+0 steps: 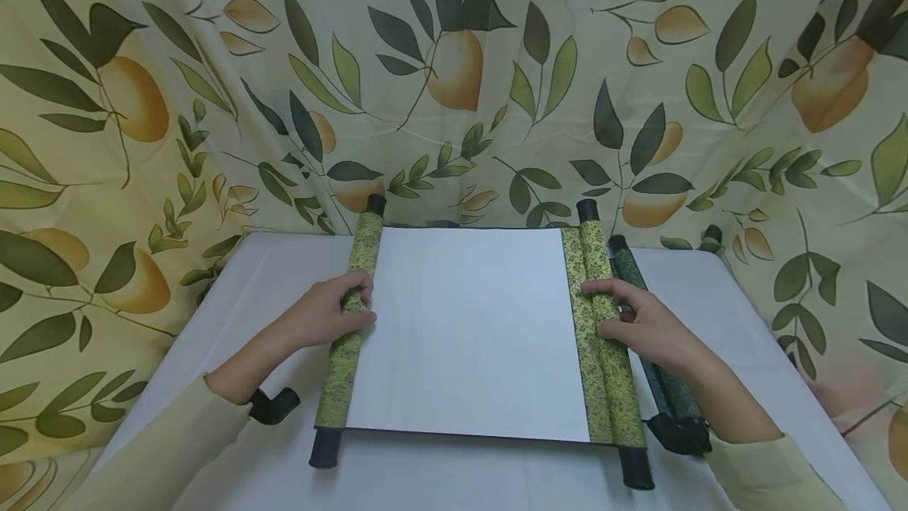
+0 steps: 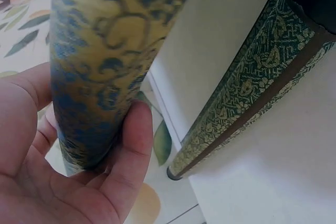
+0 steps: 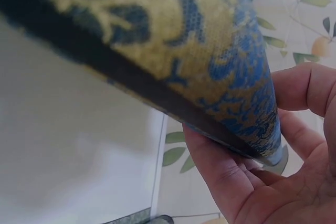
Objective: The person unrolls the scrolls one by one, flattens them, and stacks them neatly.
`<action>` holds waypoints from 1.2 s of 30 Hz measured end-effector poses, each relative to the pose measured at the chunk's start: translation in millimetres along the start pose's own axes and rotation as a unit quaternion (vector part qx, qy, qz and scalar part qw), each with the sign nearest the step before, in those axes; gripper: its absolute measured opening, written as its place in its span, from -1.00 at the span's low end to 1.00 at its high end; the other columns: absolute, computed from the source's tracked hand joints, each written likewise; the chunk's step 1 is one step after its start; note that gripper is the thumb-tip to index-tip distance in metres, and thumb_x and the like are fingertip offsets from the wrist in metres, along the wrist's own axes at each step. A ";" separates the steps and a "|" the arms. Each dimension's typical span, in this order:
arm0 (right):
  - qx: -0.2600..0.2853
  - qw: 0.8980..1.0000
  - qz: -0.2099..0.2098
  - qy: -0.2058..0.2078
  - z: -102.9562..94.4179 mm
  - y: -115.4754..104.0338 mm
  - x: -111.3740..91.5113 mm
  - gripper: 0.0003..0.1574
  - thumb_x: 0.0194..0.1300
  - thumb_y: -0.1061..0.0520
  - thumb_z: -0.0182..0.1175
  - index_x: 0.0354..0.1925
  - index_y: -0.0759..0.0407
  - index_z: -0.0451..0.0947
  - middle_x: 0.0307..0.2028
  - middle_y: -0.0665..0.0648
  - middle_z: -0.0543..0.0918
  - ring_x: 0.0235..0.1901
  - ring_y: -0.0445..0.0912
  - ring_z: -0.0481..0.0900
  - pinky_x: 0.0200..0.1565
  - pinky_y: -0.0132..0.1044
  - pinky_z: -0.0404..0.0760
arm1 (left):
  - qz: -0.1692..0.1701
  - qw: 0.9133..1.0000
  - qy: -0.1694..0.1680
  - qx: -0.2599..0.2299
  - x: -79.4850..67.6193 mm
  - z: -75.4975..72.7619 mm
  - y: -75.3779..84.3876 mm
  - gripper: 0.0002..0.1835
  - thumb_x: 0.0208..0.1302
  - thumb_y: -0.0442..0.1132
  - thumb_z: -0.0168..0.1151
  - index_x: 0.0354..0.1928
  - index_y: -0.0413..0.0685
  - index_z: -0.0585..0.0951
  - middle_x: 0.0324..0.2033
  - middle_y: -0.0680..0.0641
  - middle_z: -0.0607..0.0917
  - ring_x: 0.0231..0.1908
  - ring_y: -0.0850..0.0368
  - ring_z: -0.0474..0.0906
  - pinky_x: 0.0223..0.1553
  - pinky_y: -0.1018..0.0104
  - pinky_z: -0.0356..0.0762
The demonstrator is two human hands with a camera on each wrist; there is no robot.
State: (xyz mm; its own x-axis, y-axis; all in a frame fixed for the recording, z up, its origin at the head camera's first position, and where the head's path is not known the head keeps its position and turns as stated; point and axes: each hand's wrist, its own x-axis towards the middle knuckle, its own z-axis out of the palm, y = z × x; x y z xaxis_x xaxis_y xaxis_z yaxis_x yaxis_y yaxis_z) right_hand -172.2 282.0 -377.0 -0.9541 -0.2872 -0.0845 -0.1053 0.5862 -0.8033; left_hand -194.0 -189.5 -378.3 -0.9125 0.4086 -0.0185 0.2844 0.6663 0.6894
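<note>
A hanging scroll with yellow-green patterned brocade is held partly unrolled, its blank white sheet (image 1: 468, 322) facing up between two rolls. My left hand (image 1: 336, 310) grips the left roll (image 1: 344, 373) near its middle, thumb on the inner side. In the left wrist view the left hand (image 2: 79, 187) curls round that patterned roll (image 2: 105, 66). On the other side my right hand (image 1: 641, 322) grips the right roll (image 1: 624, 393), fingers and thumb reaching over it. The right wrist view shows the right hand (image 3: 294, 166) round the patterned roll (image 3: 210, 51). Black knobs cap the roll ends.
A rolled dark green scroll (image 1: 670, 385) lies right of the open one, partly behind the right hand and forearm. White cloth (image 1: 284, 259) covers the table. A fruit-and-leaf patterned curtain (image 1: 496, 101) hangs behind and at both sides.
</note>
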 end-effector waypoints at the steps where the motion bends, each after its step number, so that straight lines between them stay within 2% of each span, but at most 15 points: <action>1: 0.001 1.000 0.000 -0.001 -0.1 0.3 -0.5 -0.28 0.27 0.31 0.20 0.38 0.05 0.35 0.33 0.29 0.30 -0.61 -0.20 0.18 -0.57 -0.26 0.36 | -0.001 1.000 0.000 0.001 -0.4 -0.7 -0.3 -0.79 0.27 -0.23 0.31 -0.21 0.03 0.43 -0.34 -0.02 0.50 -0.45 0.09 0.32 -0.48 0.25 0.28; 3: 0.000 1.000 0.001 0.000 -0.3 0.7 -1.6 -0.28 0.27 0.30 0.21 0.38 0.03 0.35 0.33 0.28 0.30 -0.62 -0.20 0.15 -0.59 -0.26 0.34 | -0.003 1.000 0.002 -0.001 -1.3 -2.1 -0.4 -0.81 0.27 -0.27 0.28 -0.22 0.02 0.42 -0.28 -0.05 0.54 -0.41 0.07 0.35 -0.48 0.24 0.30; 10: 0.001 1.000 0.002 0.001 -0.4 1.0 -2.9 -0.27 0.28 0.28 0.23 0.39 0.01 0.35 0.35 0.26 0.29 -0.62 -0.19 0.16 -0.58 -0.26 0.35 | -0.006 1.000 0.006 0.004 -2.0 -6.5 0.3 -0.82 0.24 -0.35 0.19 -0.22 0.01 0.39 -0.38 -0.05 0.46 -0.47 0.08 0.30 -0.50 0.25 0.28; 12: 0.001 1.000 0.002 0.001 -0.6 1.1 -2.9 -0.27 0.28 0.27 0.24 0.39 0.01 0.35 0.35 0.26 0.29 -0.62 -0.18 0.16 -0.58 -0.25 0.35 | -0.005 1.000 0.005 0.008 -2.2 -7.6 0.8 -0.83 0.25 -0.34 0.18 -0.20 0.01 0.41 -0.33 -0.06 0.50 -0.42 0.06 0.35 -0.46 0.24 0.30; 16: -0.001 1.000 0.005 0.001 -1.5 0.9 -2.9 -0.26 0.28 0.27 0.23 0.39 -0.01 0.34 0.34 0.26 0.28 -0.61 -0.17 0.16 -0.58 -0.25 0.35 | -0.002 1.000 0.004 0.018 -2.4 -9.4 1.0 -0.86 0.30 -0.30 0.16 -0.13 0.03 0.50 -0.08 -0.09 0.61 -0.20 -0.02 0.45 -0.32 0.20 0.39; 19: -0.002 1.000 0.008 0.000 -2.5 0.5 -2.6 -0.26 0.28 0.27 0.23 0.39 0.00 0.34 0.35 0.27 0.27 -0.60 -0.17 0.17 -0.57 -0.25 0.36 | 0.001 1.000 0.006 0.027 -1.9 -10.5 0.3 -0.87 0.32 -0.27 0.16 -0.13 0.05 0.54 0.00 -0.08 0.63 -0.16 -0.02 0.46 -0.30 0.20 0.40; 21: -0.003 1.000 0.011 -0.001 -3.3 -0.2 -2.5 -0.26 0.28 0.27 0.23 0.39 0.00 0.34 0.36 0.26 0.27 -0.59 -0.17 0.19 -0.54 -0.25 0.38 | 0.001 0.999 0.009 0.031 -1.4 -11.2 -0.3 -0.89 0.31 -0.27 0.18 -0.16 0.06 0.53 -0.07 -0.06 0.63 -0.26 0.01 0.45 -0.37 0.21 0.38; 23: -0.004 1.000 0.016 -0.001 -4.3 -0.8 -2.6 -0.26 0.28 0.25 0.24 0.39 -0.01 0.34 0.37 0.26 0.26 -0.57 -0.16 0.21 -0.51 -0.24 0.40 | -0.001 1.000 0.011 0.029 -1.1 -12.2 -0.5 -0.89 0.30 -0.26 0.23 -0.20 0.05 0.50 -0.23 -0.05 0.60 -0.38 0.06 0.41 -0.44 0.24 0.34; 26: -0.003 1.000 0.022 -0.002 -5.6 -1.8 -3.2 -0.27 0.29 0.23 0.24 0.39 -0.02 0.33 0.37 0.25 0.24 -0.53 -0.14 0.25 -0.47 -0.23 0.42 | -0.004 1.000 0.009 0.022 -1.3 -14.0 -0.2 -0.80 0.27 -0.26 0.30 -0.21 0.02 0.44 -0.41 -0.02 0.46 -0.51 0.11 0.31 -0.49 0.26 0.30; 30: 0.000 1.000 0.025 -0.005 -6.4 -1.6 -3.6 -0.28 0.30 0.23 0.23 0.39 -0.04 0.33 0.37 0.25 0.22 -0.51 -0.13 0.27 -0.43 -0.21 0.45 | -0.008 1.000 0.006 0.019 -2.9 -16.7 1.7 -0.76 0.26 -0.27 0.32 -0.21 0.00 0.41 -0.46 0.00 0.36 -0.55 0.13 0.28 -0.50 0.27 0.30; 36: -0.003 1.000 0.020 -0.004 -6.0 -1.1 -3.7 -0.29 0.30 0.23 0.24 0.38 -0.02 0.34 0.36 0.25 0.24 -0.49 -0.11 0.30 -0.40 -0.19 0.47 | -0.014 0.999 0.009 0.027 -5.3 -19.2 4.7 -0.83 0.25 -0.36 0.16 -0.21 -0.01 0.39 -0.48 -0.01 0.33 -0.56 0.14 0.25 -0.52 0.28 0.26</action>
State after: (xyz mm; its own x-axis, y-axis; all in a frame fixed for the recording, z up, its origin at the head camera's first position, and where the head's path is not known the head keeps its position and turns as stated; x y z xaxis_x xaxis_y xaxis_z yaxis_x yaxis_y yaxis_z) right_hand -170.3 287.0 -372.3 -0.9551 -0.2697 -0.1224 -0.0682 0.6025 -0.7952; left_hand -193.4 -200.5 -361.0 -0.9254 0.3782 -0.0230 0.2743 0.7106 0.6480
